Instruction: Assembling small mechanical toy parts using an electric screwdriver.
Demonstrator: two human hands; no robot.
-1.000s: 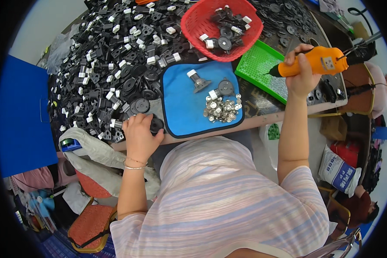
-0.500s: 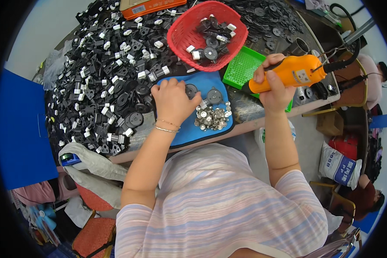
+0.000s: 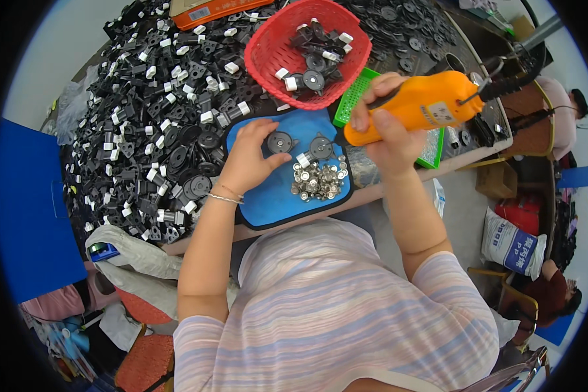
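Note:
My right hand (image 3: 393, 134) is wrapped round an orange corded electric screwdriver (image 3: 431, 108), held slanted above the table. Its front end points left, toward the blue mat (image 3: 261, 202). My left hand (image 3: 247, 155) rests at the mat's left side, thumb and fingers apart around a round black plastic part (image 3: 280, 142); whether they touch it I cannot tell. To the right lies a second round black part (image 3: 321, 147) with a white-tipped piece at its lower left. Just below it is a heap of small shiny metal pieces (image 3: 318, 182).
A red basket (image 3: 258, 49) holding black-and-white assemblies stands behind the mat. A green tray (image 3: 353, 98) is partly behind my right hand. Black and white parts (image 3: 157, 111) heap on the left, black discs (image 3: 405, 26) at the back right. An orange box (image 3: 209, 13) sits far back.
The screwdriver has moved left with my right hand, nearer the mat. My left hand has shifted left and its fingers have spread, leaving the round black part beside it more visible.

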